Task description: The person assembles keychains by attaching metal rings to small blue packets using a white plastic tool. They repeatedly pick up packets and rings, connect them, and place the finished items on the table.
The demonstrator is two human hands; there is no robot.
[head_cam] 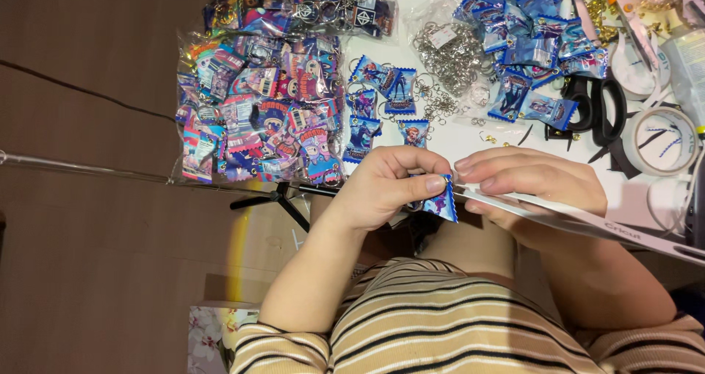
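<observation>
A white table (pixel 507 135) is spread with a clear bag of finished keychains (pixel 261 109), loose key rings (pixel 452 54) and black scissors (pixel 598 106). At its near edge a small blue packet charm (pixel 443 201) is pinched by the left hand (pixel 385 183), while the right hand (pixel 532 183) is closed at the charm's top corner. A ring appears to be being fitted; whether one is held cannot be told. Steady alignment at the corner would be needed next.

left hand (pixel 385 187) pinching, right hand (pixel 525 187) pinching
</observation>
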